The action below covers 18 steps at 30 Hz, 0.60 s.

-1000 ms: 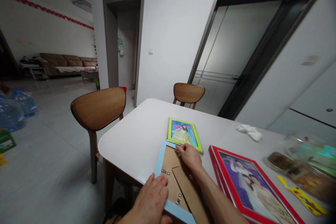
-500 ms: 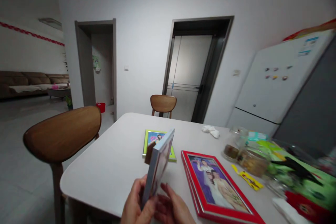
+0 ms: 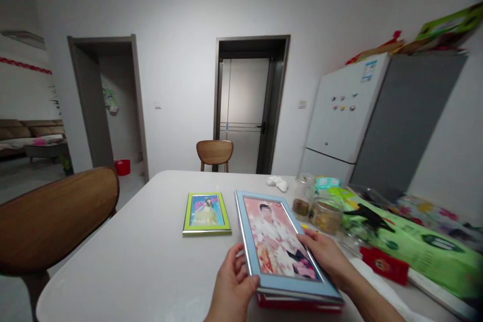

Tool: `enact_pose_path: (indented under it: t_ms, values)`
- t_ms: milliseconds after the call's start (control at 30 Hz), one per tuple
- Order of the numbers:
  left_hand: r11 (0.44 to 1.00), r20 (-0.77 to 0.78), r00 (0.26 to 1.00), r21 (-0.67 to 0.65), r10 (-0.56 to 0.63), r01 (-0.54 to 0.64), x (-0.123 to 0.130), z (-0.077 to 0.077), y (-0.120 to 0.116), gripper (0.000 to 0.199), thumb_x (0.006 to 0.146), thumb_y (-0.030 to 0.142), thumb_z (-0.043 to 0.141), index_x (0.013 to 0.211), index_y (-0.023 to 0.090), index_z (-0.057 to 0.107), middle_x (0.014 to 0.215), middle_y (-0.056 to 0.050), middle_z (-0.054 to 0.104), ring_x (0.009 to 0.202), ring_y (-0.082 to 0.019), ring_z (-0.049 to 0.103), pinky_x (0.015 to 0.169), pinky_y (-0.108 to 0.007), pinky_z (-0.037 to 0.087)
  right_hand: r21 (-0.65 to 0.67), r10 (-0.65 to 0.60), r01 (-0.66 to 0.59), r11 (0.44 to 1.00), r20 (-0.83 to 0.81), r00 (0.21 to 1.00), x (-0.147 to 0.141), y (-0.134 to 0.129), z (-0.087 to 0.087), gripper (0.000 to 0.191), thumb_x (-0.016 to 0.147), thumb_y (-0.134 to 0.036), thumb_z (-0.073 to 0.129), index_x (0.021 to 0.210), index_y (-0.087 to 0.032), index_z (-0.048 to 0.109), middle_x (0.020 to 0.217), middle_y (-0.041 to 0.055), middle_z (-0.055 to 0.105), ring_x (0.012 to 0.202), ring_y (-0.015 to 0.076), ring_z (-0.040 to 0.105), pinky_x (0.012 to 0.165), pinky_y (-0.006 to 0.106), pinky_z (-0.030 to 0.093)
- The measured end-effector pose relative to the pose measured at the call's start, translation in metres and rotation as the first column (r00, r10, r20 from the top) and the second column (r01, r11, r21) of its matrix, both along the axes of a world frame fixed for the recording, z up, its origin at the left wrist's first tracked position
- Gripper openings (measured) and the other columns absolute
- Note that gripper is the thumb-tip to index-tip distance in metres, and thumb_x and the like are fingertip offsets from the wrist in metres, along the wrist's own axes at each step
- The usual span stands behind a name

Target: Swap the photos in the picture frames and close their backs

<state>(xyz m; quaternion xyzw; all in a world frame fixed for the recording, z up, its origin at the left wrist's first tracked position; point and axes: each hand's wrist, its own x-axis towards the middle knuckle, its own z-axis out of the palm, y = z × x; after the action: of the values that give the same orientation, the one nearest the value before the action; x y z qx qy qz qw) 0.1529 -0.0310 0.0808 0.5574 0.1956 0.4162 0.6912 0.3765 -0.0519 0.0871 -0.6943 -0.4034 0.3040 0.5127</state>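
We had both hands on the blue photo frame [image 3: 277, 241], which lay picture side up at the right part of the white table [image 3: 143, 261]. Its long axis ran away from us and leaned a little to the left, so one short side was turned toward us. Our left hand [image 3: 232, 282] was half closed at the near left corner, with the thumb over the border and the fingers along the left side. Our right hand [image 3: 324, 256] held the opposite long side, around its middle, with the fingertips on the border. So neither hand was nearer than the other, because both touched the frame, but the left one was closer to the near corner

Under the near edge we could see a red frame [image 3: 287, 303]; whether the blue one rested fully on it, we could not tell. The small green frame [image 3: 207, 211] lay flat, apart from our hands, to the left of the blue one. Beyond our right hand we had a glass jar [image 3: 326, 215] and a green bag [image 3: 426, 241]
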Motion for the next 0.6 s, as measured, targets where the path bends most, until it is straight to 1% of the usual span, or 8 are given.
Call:
enact_pose_path:
  t_ms: [67,133,267,367,400,433,533,600]
  values:
    - [1.000,-0.115,0.993,-0.025,0.004,-0.007,0.018,-0.013,0.000,0.044,0.059,0.005,0.049,0.101,0.015,0.039,0.103,-0.010,0.058,0.090,-0.018,0.058,0.077,-0.027,0.047,-0.063,-0.028,0.041,0.997,0.200,0.979,0.021,0.004,-0.007,0.019,0.062,-0.031,0.048,0.063,-0.017,0.061,0.057,0.0011,0.064,0.058,0.0187,0.059,0.053,0.026,0.043]
    - [0.999,-0.273,0.961,0.024,0.044,-0.039,0.027,-0.024,0.001,0.041,0.059,0.001,0.046,0.097,0.014,0.044,0.097,-0.007,0.061,0.083,-0.015,0.059,0.071,-0.023,0.048,-0.083,-0.036,0.061,0.995,0.273,0.961,0.031,0.007,-0.014,0.015,0.059,-0.029,0.051,0.054,-0.018,0.060,0.051,0.0006,0.061,0.056,0.0190,0.058,0.052,0.026,0.041]
    - [0.951,-0.525,0.830,0.308,0.189,-0.021,0.021,-0.033,0.016,0.036,0.061,0.009,0.052,0.097,0.016,0.049,0.093,-0.004,0.062,0.078,-0.015,0.058,0.066,-0.024,0.047,-0.094,-0.022,0.057,0.994,0.337,0.941,0.039,0.013,-0.025,0.012,0.054,-0.026,0.053,0.047,-0.019,0.060,0.047,-0.0002,0.059,0.056,0.0195,0.058,0.053,0.026,0.040]
    - [0.808,-0.632,0.636,0.589,0.443,0.022,0.006,-0.035,0.047,0.039,0.070,0.021,0.049,0.108,0.016,0.045,0.106,-0.007,0.057,0.093,-0.018,0.054,0.079,-0.029,0.043,-0.099,-0.031,0.074,0.992,0.383,0.923,0.045,0.017,-0.032,0.014,0.054,-0.027,0.054,0.058,-0.017,0.064,0.055,0.0022,0.062,0.062,0.0213,0.058,0.059,0.028,0.041]
    - [0.740,-0.639,0.545,0.671,0.543,0.050,0.001,-0.035,0.060,0.042,0.072,0.023,0.047,0.112,0.015,0.042,0.113,-0.008,0.053,0.101,-0.019,0.049,0.086,-0.032,0.039,-0.099,-0.054,0.102,0.990,0.400,0.915,0.046,0.018,-0.033,0.019,0.055,-0.028,0.054,0.064,-0.016,0.066,0.060,0.0046,0.064,0.066,0.0227,0.059,0.063,0.029,0.041]
    - [0.701,-0.639,0.485,0.709,0.596,0.073,-0.005,-0.035,0.075,0.044,0.072,0.024,0.047,0.114,0.014,0.040,0.119,-0.010,0.048,0.109,-0.020,0.043,0.092,-0.034,0.033,-0.090,-0.090,0.141,0.986,0.424,0.901,0.046,0.019,-0.033,0.026,0.056,-0.029,0.053,0.072,-0.013,0.066,0.067,0.0075,0.065,0.070,0.0241,0.058,0.067,0.032,0.041]
    - [0.675,-0.664,0.388,0.726,0.640,0.129,-0.022,-0.035,0.114,0.051,0.066,0.023,0.054,0.114,0.012,0.041,0.126,-0.014,0.040,0.118,-0.027,0.031,0.097,-0.042,0.021,0.023,-0.180,0.197,0.980,0.525,0.832,0.023,0.017,-0.026,0.041,0.064,-0.033,0.047,0.095,-0.009,0.060,0.091,0.0137,0.061,0.082,0.0246,0.056,0.076,0.035,0.039]
    - [0.670,-0.682,0.339,0.722,0.648,0.170,-0.031,-0.036,0.129,0.049,0.063,0.026,0.056,0.109,0.012,0.045,0.120,-0.014,0.045,0.114,-0.029,0.036,0.096,-0.043,0.022,0.121,-0.137,0.081,0.989,0.581,0.802,-0.010,0.011,-0.017,0.040,0.070,-0.033,0.042,0.100,-0.012,0.057,0.097,0.0119,0.059,0.086,0.0214,0.055,0.078,0.033,0.040]
